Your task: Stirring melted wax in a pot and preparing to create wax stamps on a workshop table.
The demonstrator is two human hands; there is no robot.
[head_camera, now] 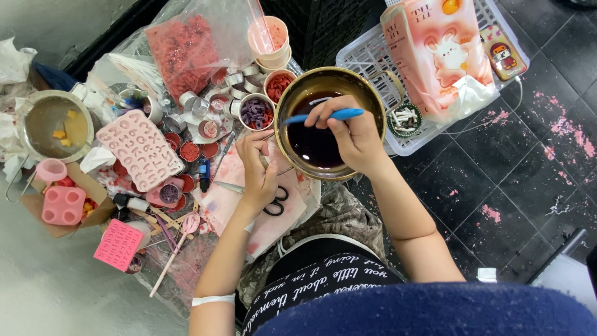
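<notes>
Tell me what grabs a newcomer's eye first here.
Dead centre, the gold bowl of dark liquid: the right hand holds a blue tool over it while the left hand sits at its rim. Left of that lies a pink letter mould, with a bag of red pieces above.

Both hands reach forward: right [351,134] fingers pinched, left [258,165] curled.
</notes>
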